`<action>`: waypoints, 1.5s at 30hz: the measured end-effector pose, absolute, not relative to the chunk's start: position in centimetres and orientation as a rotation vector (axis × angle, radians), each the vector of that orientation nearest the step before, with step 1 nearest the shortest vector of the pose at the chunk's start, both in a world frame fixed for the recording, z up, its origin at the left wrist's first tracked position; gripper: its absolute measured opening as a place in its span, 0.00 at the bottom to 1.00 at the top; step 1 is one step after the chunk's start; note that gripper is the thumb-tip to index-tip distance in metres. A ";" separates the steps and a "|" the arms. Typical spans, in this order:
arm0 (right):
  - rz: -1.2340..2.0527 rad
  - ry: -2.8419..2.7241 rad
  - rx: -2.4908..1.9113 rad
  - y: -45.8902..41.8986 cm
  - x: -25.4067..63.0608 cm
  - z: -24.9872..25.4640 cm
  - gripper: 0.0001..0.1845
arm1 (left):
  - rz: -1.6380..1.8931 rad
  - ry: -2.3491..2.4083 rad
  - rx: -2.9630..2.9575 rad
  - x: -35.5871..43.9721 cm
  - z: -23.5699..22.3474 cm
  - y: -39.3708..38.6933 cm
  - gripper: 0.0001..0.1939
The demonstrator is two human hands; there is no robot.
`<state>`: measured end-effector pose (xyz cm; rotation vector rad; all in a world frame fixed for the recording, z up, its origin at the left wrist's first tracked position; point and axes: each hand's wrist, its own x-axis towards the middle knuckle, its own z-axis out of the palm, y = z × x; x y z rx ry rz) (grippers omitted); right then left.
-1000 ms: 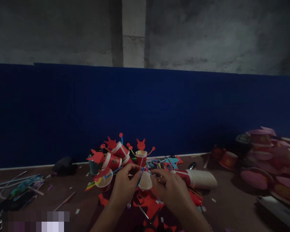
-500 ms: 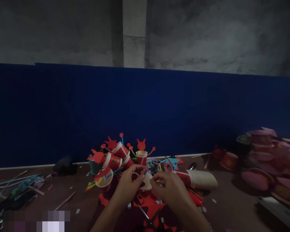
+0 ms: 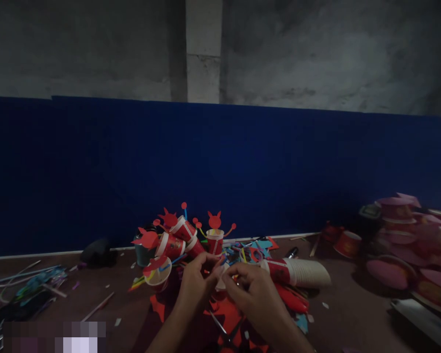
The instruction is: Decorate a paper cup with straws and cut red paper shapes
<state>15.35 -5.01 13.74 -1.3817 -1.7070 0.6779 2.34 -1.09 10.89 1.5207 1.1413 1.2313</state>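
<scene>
My left hand (image 3: 196, 282) and my right hand (image 3: 253, 289) meet low in the middle, fingers pinched together around a small paper cup (image 3: 220, 280) that shows only as a pale sliver between them. Earlier a thin blue straw stuck up from it; now I cannot make it out. Just behind my hands stands a cluster of red paper cups with red cut-out heads and straw arms (image 3: 183, 235). Red paper scraps (image 3: 230, 314) and scissors (image 3: 224, 333) lie below my wrists.
A lying stack of paper cups (image 3: 301, 272) sits right of my hands. Pink and red bowls and lids (image 3: 400, 245) pile at far right. Straws and scraps (image 3: 29, 284) litter the left. A dark blue panel (image 3: 220, 166) backs the brown table (image 3: 353, 304).
My hands have drawn closer together and slid slightly right, closing over the cup; its white rim and the blue straw, plain a second ago, are now mostly covered.
</scene>
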 end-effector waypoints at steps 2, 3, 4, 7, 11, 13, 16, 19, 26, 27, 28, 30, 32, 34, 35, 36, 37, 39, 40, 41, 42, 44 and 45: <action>0.620 -1.725 -1.391 -5.1 15.5 13.8 0.14 | 1.269 1.076 1.483 2.2 11.3 -1.0 0.07; 0.610 -1.725 -1.390 -5.1 15.6 13.9 0.14 | 1.279 1.043 1.448 2.1 11.4 -1.0 0.06; 0.607 -1.726 -1.390 -5.1 15.7 14.0 0.14 | 1.279 1.017 1.404 2.1 11.6 -1.0 0.06; 0.617 -1.721 -1.405 -5.0 15.8 14.2 0.14 | 1.234 0.965 1.267 2.2 11.8 -1.0 0.09; 0.616 -1.716 -1.434 -4.8 16.2 14.3 0.14 | 1.139 0.910 1.159 2.1 11.6 -1.0 0.14; 0.587 -1.723 -1.435 -4.7 16.5 14.3 0.13 | 1.111 0.880 1.123 2.1 11.5 -1.0 0.16; 0.562 -1.737 -1.422 -4.6 16.6 14.2 0.14 | 1.117 0.856 1.112 2.2 11.5 -1.0 0.17; 0.566 -1.745 -1.411 -4.5 16.7 14.0 0.14 | 1.141 0.862 1.137 2.3 11.5 -1.0 0.17; 0.570 -1.751 -1.466 -4.2 16.7 14.1 0.18 | 1.146 0.902 1.286 2.3 11.0 -1.0 0.13; 0.553 -1.752 -1.488 -4.1 16.7 14.1 0.20 | 1.142 0.920 1.309 2.2 11.0 -1.0 0.13; 0.526 -1.757 -1.514 -4.0 16.7 14.1 0.21 | 1.140 0.936 1.322 2.2 10.9 -1.0 0.12; 0.463 -1.772 -1.564 -3.8 16.7 14.0 0.23 | 1.148 0.938 1.313 2.3 10.9 -1.0 0.12; 0.427 -1.799 -1.606 -3.7 16.8 13.9 0.22 | 1.153 0.914 1.293 2.4 10.8 -1.0 0.12; 0.414 -1.824 -1.634 -3.7 16.9 13.9 0.23 | 1.152 0.906 1.284 2.5 10.8 -1.0 0.14; 0.389 -1.831 -1.643 -3.7 17.0 14.0 0.23 | 1.151 0.915 1.289 2.5 10.8 -0.9 0.15; 0.347 -1.838 -1.647 -3.9 17.0 14.1 0.23 | 1.160 0.930 1.301 2.5 10.7 -0.9 0.15; 0.298 -1.842 -1.644 -4.1 17.0 14.2 0.23 | 1.173 0.944 1.317 2.6 10.6 -0.8 0.16; 0.245 -1.841 -1.608 -4.6 16.9 14.4 0.21 | 1.209 0.966 1.345 2.6 10.4 -0.7 0.16; 0.254 -1.841 -1.578 -4.9 16.8 14.5 0.20 | 1.223 0.977 1.355 2.6 10.3 -0.6 0.15; 0.282 -1.841 -1.549 -5.2 16.7 14.6 0.18 | 1.234 0.984 1.359 2.6 10.3 -0.6 0.14; 0.315 -1.841 -1.528 -5.3 16.6 14.6 0.17 | 1.237 0.987 1.356 2.5 10.3 -0.7 0.13; 0.334 -1.833 -1.531 -5.4 16.5 14.7 0.15 | 1.225 0.993 1.339 2.5 10.5 -0.8 0.13; 0.319 -1.832 -1.557 -5.4 16.5 14.8 0.15 | 1.211 0.993 1.325 2.4 10.7 -0.8 0.13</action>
